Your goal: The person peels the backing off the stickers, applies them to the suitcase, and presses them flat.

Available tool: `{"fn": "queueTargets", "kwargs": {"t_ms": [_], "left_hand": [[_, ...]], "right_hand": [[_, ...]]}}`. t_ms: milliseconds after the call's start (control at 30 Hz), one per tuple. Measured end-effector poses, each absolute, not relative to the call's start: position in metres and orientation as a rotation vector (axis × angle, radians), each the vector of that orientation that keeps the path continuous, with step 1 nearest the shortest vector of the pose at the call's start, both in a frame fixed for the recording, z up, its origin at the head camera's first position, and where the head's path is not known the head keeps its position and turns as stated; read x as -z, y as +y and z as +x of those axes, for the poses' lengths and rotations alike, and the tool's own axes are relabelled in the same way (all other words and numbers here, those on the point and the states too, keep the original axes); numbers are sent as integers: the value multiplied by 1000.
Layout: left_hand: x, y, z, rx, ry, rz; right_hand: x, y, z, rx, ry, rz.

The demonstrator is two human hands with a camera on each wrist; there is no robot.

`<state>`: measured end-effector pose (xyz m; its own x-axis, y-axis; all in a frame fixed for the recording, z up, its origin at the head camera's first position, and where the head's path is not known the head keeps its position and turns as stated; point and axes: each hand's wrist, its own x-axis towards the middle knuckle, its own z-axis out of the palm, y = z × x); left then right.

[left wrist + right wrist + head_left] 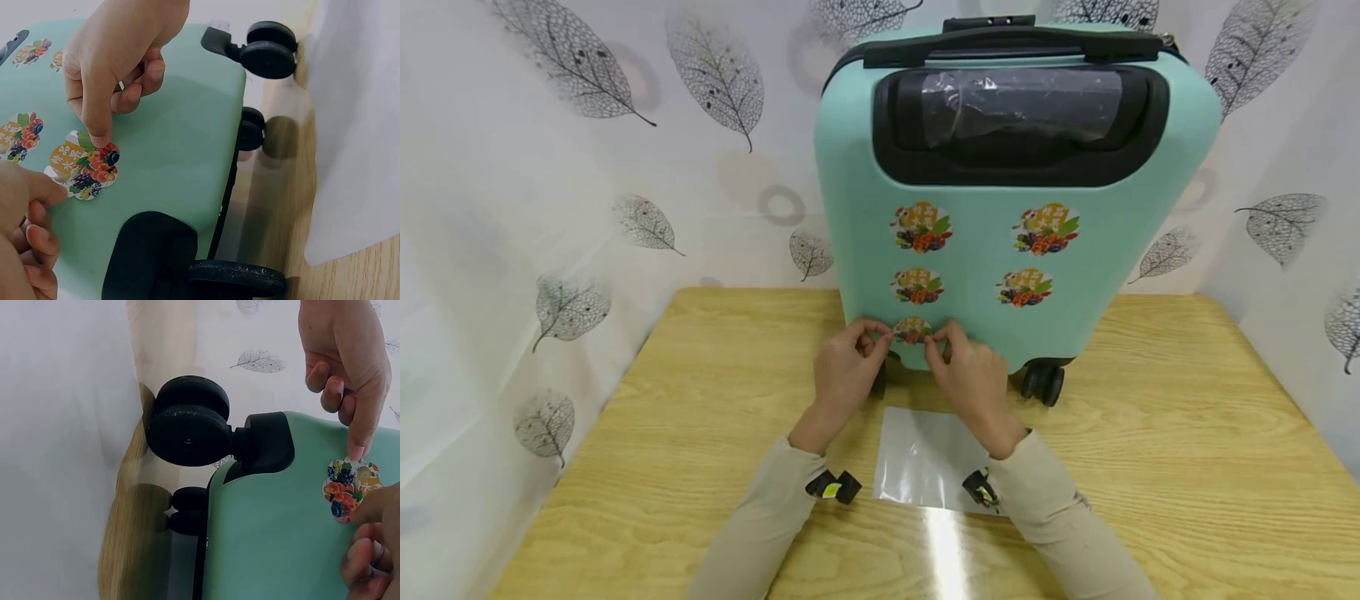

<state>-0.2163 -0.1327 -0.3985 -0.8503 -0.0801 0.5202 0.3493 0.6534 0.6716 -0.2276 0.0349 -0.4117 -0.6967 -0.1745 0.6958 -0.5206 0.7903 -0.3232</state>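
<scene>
A fruit-printed sticker (pixel 913 330) with orange lettering is at the lower left of the mint-green suitcase's (pixel 977 250) front. My left hand (pixel 848 367) pinches its left edge, while the right hand (pixel 970 371) pinches the opposite edge. Seen from the left wrist, the sticker (pixel 84 165) lies against or very close to the shell; which of the two cannot be told. The remaining fingers of both hands are curled in. Four-lobed stickers of the same print are on the shell above, among them one sticker (pixel 917 286) directly over the held one.
The suitcase stands upright on black wheels (pixel 1042 382) on a wooden table (pixel 737 400). A glossy pale sheet (pixel 917 458) lies in front of it, beneath the forearms. Behind hangs a leaf-patterned cloth (pixel 715 183). Clear film (pixel 1022 104) covers part of the recessed black handle.
</scene>
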Motion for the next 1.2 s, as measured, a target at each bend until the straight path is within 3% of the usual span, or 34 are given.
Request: {"fn": "queueTargets", "kwargs": {"t_ms": [1200], "left_hand": [[401, -132, -219, 1064, -2335, -226]], "right_hand": [[409, 36, -226, -702, -2378, 513]]}}
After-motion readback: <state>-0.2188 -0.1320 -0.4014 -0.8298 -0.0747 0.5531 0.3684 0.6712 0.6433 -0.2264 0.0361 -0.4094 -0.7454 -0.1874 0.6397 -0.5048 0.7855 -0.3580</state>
